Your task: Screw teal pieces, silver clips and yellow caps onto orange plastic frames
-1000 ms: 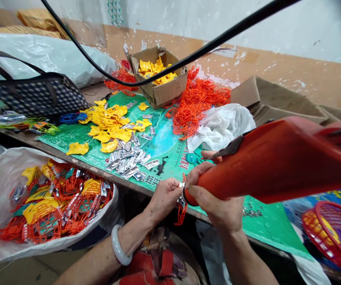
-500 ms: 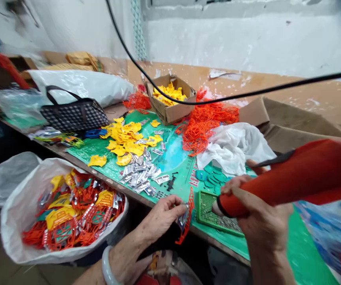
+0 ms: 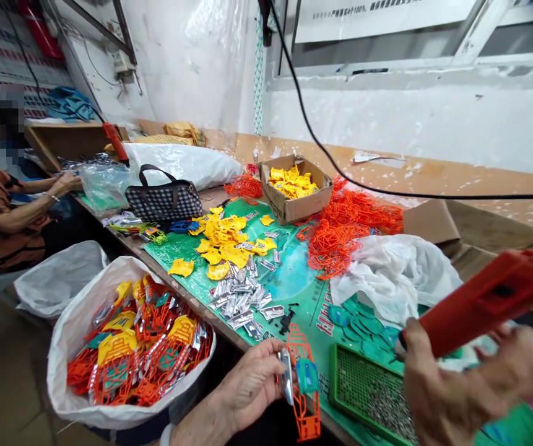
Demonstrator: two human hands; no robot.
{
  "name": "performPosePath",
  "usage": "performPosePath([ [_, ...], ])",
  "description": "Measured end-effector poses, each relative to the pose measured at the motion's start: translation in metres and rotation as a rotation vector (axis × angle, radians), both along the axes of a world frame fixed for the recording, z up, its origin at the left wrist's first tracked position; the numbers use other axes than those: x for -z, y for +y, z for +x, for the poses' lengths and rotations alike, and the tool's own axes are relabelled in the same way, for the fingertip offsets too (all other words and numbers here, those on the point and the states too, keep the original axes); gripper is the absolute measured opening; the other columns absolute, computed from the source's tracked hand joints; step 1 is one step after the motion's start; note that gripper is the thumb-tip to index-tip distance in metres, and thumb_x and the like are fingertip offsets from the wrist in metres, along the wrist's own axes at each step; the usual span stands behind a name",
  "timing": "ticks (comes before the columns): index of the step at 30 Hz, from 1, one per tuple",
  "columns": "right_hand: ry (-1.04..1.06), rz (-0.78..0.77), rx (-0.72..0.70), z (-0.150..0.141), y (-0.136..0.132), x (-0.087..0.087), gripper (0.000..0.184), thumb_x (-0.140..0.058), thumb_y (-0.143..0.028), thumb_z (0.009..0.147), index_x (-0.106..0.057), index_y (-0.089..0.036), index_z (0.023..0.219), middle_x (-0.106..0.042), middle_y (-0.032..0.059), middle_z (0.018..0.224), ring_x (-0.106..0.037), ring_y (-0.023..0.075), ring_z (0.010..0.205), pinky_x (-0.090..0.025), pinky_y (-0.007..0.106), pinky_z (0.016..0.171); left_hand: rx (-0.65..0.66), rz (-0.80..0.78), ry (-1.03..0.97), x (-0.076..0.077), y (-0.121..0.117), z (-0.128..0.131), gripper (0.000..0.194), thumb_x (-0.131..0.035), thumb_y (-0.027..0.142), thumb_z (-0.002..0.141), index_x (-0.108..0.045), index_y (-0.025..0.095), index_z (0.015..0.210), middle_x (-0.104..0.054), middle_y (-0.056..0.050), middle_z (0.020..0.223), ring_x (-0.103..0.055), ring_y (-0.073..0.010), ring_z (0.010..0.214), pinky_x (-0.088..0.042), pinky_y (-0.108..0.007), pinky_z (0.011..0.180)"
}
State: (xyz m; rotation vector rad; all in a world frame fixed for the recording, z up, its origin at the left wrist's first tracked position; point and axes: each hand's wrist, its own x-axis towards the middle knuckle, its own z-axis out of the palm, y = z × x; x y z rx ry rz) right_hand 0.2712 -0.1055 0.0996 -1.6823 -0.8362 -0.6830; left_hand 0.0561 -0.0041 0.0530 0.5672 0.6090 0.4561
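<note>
My left hand (image 3: pixel 252 384) pinches a toy part made of an orange plastic lattice frame (image 3: pixel 307 416), with a green piece (image 3: pixel 307 375) on it and a shiny silver piece (image 3: pixel 286 375) at its side. On the right, my right hand (image 3: pixel 465 384) is around the front end of a red electric screwdriver (image 3: pixel 489 303), some fingers loosely spread and blurred. Below its tip is a green mesh tray (image 3: pixel 335 378) with small metal screws (image 3: pixel 387 402). Silver pieces (image 3: pixel 242 297) and small black parts (image 3: pixel 287 322) lie beyond my left hand.
A white-lined bag (image 3: pixel 62 365) of assembled parts stands at left. Yellow pieces (image 3: pixel 222 238), a cardboard box (image 3: pixel 289 210), orange frames (image 3: pixel 340 229), green pieces (image 3: pixel 359 322) and a white plastic bag (image 3: pixel 396 272) cover the table. A black cable (image 3: pixel 312 136) hangs across. Another person (image 3: pixel 6 210) sits at far left.
The screwdriver has moved right, away from the part, and my right fingers have loosened. My left hand has turned the part so its green piece faces me. The camera view has tilted up and left.
</note>
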Motion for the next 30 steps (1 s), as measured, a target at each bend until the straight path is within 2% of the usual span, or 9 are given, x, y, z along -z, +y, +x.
performPosePath([
  [2, -0.343, 0.030, 0.143, -0.017, 0.013, 0.002, 0.096, -0.083, -0.022, 0.061, -0.037, -0.029, 0.144, -0.047, 0.0172, 0.133, -0.040, 0.0456, 0.124, -0.033, 0.062, 0.098, -0.059, -0.038, -0.033, 0.004, 0.004, -0.005, 0.023, -0.059, 0.004, 0.061, -0.063, 0.014, 0.082, -0.066, -0.004, 0.076, -0.061, -0.0133, 0.064, -0.048, -0.028, 0.066],
  [4, -0.408, -0.078, -0.118, -0.027, 0.040, 0.010, 0.072, -0.075, -0.017, 0.071, -0.047, -0.031, 0.136, -0.055, 0.0121, 0.124, -0.051, 0.0369, 0.117, -0.041, 0.057, 0.095, -0.108, -0.065, -0.058, 0.004, 0.007, -0.009, 0.024, -0.059, 0.005, 0.061, -0.064, 0.014, 0.083, -0.066, -0.003, 0.074, -0.060, -0.0128, 0.062, -0.047, -0.026, 0.063],
  [6, -0.178, -0.355, -0.423, -0.028, 0.081, 0.022, 0.030, -0.061, -0.021, 0.084, -0.063, -0.024, 0.114, -0.062, 0.0097, 0.110, -0.056, 0.0295, 0.110, -0.044, 0.051, 0.096, -0.142, -0.063, -0.082, 0.001, 0.010, -0.013, 0.025, -0.062, 0.007, 0.065, -0.066, 0.015, 0.088, -0.068, -0.004, 0.077, -0.062, -0.0145, 0.064, -0.047, -0.026, 0.063],
  [8, 0.067, -0.670, -0.586, -0.026, 0.129, 0.036, 0.022, -0.056, -0.023, 0.088, -0.065, -0.016, 0.107, -0.065, 0.0108, 0.107, -0.061, 0.0254, 0.103, -0.050, 0.043, 0.090, -0.157, -0.044, -0.098, -0.004, 0.012, -0.016, 0.025, -0.067, 0.014, 0.070, -0.067, 0.015, 0.096, -0.072, -0.007, 0.085, -0.066, -0.0184, 0.072, -0.049, -0.029, 0.068],
  [11, 0.160, -0.863, -0.640, -0.026, 0.197, 0.054, 0.016, -0.058, -0.024, 0.090, -0.066, -0.013, 0.097, -0.067, 0.0058, 0.093, -0.065, 0.0189, 0.087, -0.054, 0.038, 0.082, -0.181, -0.030, -0.102, -0.007, 0.016, -0.020, 0.032, -0.075, 0.023, 0.073, -0.068, 0.014, 0.103, -0.074, -0.012, 0.098, -0.069, -0.0259, 0.089, -0.051, -0.035, 0.080],
  [16, 0.268, -1.052, -0.585, -0.039, 0.261, 0.070, 0.030, -0.057, -0.034, 0.092, -0.059, -0.015, 0.114, -0.062, 0.0079, 0.115, -0.063, 0.0203, 0.098, -0.054, 0.041, 0.084, -0.207, -0.061, -0.085, -0.003, 0.028, -0.026, 0.035, -0.080, 0.030, 0.070, -0.071, 0.014, 0.101, -0.074, -0.015, 0.103, -0.069, -0.0305, 0.098, -0.052, -0.039, 0.087],
  [23, 0.447, -1.065, -0.618, -0.038, 0.265, 0.071, 0.031, -0.058, -0.034, 0.091, -0.058, -0.015, 0.116, -0.060, 0.0084, 0.117, -0.061, 0.0212, 0.101, -0.053, 0.042, 0.086, -0.196, -0.088, -0.034, -0.004, 0.042, -0.036, 0.031, -0.073, 0.028, 0.077, -0.071, 0.015, 0.104, -0.075, -0.012, 0.104, -0.071, -0.0266, 0.090, -0.055, -0.035, 0.080],
  [26, 0.534, -0.973, -0.723, -0.037, 0.243, 0.058, 0.027, -0.058, -0.033, 0.091, -0.059, -0.014, 0.110, -0.062, 0.0068, 0.108, -0.062, 0.0188, 0.094, -0.053, 0.039, 0.081, -0.210, -0.092, -0.062, -0.006, 0.045, -0.038, 0.028, -0.071, 0.027, 0.079, -0.070, 0.015, 0.105, -0.075, -0.011, 0.105, -0.071, -0.0258, 0.092, -0.056, -0.037, 0.081],
  [30, 0.721, -0.872, -0.980, -0.032, 0.187, 0.029, 0.018, -0.062, -0.028, 0.084, -0.060, -0.015, 0.096, -0.061, -0.0016, 0.077, -0.060, 0.0128, 0.069, -0.052, 0.028, 0.064, -0.258, -0.115, -0.050, -0.012, 0.047, -0.038, 0.020, -0.068, 0.022, 0.081, -0.070, 0.015, 0.099, -0.076, -0.009, 0.099, -0.072, -0.0233, 0.086, -0.057, -0.037, 0.080],
])
